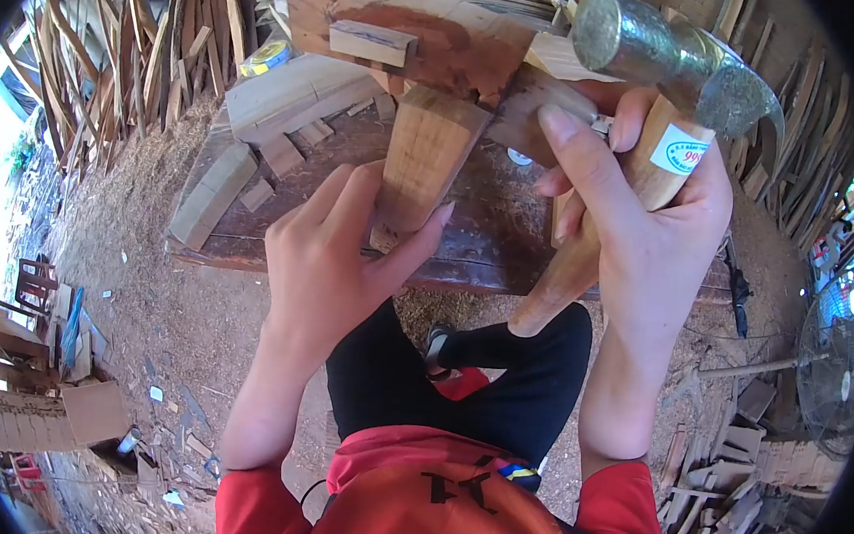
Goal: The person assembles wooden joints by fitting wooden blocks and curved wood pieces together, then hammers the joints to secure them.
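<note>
My left hand (334,235) grips the near end of a tapered wooden block (428,147), thumb on one side and fingers on the other. That block meets a reddish-brown board (475,45), which has a small pale wooden block (372,42) on its face. In my right hand (643,199) is a claw hammer (678,71), its metal head up and its wooden handle, with a white and blue sticker, slanting down across the palm. The right thumb and fingertips also close near another wooden piece (545,106) beside the board; a small shiny bit shows between them.
Several wood offcuts (290,96) and a yellow tape measure (266,58) lie on the dark low workbench (340,225). Long wood strips lean at both sides. A fan (833,369) stands at right; scrap wood and sawdust cover the ground.
</note>
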Tool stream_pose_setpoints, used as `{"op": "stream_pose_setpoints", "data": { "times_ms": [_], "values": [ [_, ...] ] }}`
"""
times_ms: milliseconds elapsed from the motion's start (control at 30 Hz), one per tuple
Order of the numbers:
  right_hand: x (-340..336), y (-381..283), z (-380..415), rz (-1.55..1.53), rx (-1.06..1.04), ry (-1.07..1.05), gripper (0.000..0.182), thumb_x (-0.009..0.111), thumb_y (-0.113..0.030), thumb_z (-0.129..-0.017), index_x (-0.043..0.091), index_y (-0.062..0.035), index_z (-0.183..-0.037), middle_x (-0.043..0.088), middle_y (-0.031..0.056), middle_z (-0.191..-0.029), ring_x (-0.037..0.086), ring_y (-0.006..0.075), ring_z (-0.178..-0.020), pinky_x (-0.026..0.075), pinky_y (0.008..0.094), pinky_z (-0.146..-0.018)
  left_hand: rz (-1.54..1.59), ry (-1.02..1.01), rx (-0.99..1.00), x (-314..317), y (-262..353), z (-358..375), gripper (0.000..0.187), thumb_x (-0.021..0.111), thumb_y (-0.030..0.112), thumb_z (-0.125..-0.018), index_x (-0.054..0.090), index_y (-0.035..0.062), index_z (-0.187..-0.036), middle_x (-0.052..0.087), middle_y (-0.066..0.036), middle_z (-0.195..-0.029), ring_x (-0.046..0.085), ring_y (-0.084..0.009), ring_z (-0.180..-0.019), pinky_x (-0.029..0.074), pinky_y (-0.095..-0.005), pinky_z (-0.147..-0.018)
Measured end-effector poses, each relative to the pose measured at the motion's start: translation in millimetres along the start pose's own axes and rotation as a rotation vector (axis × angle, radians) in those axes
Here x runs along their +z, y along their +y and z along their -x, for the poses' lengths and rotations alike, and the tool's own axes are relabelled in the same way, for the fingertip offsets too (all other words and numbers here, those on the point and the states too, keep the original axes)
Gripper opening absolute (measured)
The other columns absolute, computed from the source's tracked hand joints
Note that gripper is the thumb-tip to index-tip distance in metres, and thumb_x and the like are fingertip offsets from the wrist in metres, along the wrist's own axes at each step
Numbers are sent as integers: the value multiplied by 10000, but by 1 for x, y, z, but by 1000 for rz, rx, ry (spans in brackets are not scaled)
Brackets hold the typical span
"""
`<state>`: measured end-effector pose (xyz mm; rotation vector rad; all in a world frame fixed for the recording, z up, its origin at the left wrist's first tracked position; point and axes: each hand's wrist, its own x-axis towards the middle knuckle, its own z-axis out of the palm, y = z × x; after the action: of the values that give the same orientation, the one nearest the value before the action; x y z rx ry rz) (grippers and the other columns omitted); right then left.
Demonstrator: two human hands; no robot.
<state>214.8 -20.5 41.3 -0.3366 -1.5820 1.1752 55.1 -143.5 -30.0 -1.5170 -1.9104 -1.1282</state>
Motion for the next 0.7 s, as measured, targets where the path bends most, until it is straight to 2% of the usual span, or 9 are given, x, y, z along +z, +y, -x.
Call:
{"op": "stream_pose_setpoints", "data": {
  "times_ms": [267,433,700],
  "values": [
    [-30,-2,9,72,39,9,257,824,3,-888,587,-73,-954,741,117,-1015,733,145,-665,462,215,-463,-94,-6,128,3,8,-5,407,894,275,-811,719,56,-1107,631,-44,-811,676,-245,-617,524,-358,-547],
    [-41,-3,9,-18,56,43,262,825,-4,-892,584,-63,-975,731,102,-984,740,147,-671,467,213,-453,-120,-16,167,6,15,-9,434,892,271,-807,729,57,-1148,626,-42,-823,665,-230,-611,521,-350,-550],
    [-49,3,9,24,41,10,265,824,-9,-898,579,-61,-984,719,90,-912,741,146,-670,473,209,-447,-165,-26,193,1,18,-13,479,893,279,-789,734,63,-1186,589,-35,-817,652,-212,-628,514,-345,-557]
  ]
}}
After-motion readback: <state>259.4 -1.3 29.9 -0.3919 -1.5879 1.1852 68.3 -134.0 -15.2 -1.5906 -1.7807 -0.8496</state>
